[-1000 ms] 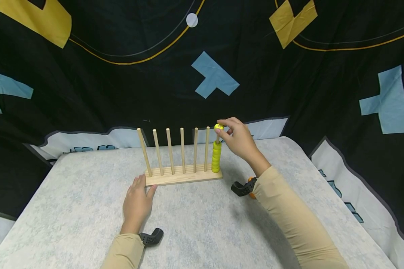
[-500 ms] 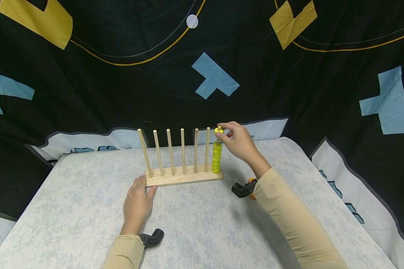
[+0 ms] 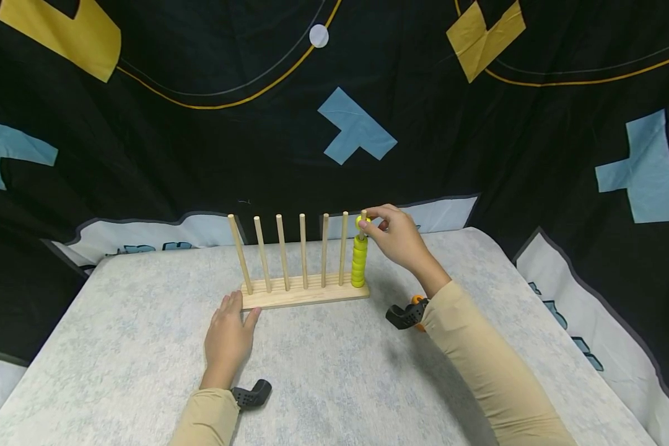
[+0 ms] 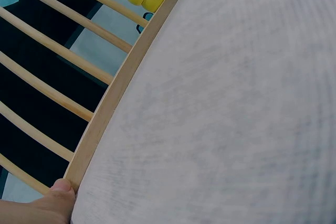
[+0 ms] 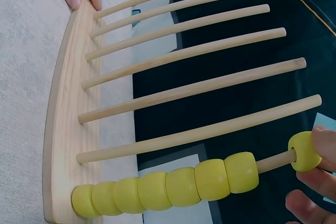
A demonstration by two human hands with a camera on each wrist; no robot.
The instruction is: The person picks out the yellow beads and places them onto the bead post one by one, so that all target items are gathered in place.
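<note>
A wooden rack base (image 3: 306, 298) with several upright pegs (image 3: 303, 254) stands on the table. On its rightmost peg sits a stack of yellow beads (image 3: 359, 263), close together from the base upward. My right hand (image 3: 394, 234) pinches one more yellow bead (image 5: 303, 151) between thumb and fingers. That bead is threaded on the upper part of the same peg, with bare wood showing between it and the stack. At the rack's left end my left hand (image 3: 228, 337) holds the corner, its thumb (image 4: 62, 186) against the front edge and its fingers at the end.
The pale mottled table (image 3: 312, 384) spreads around the rack. Behind it hangs a dark cloth (image 3: 212, 167) with yellow and blue shapes. A black device (image 3: 251, 394) is worn on the left wrist, another black device (image 3: 406, 316) on the right.
My right hand has lowered the pinched bead slightly, from the peg's tip to below it, so the tip now shows above the bead. The left hand and the rack stay in place.
</note>
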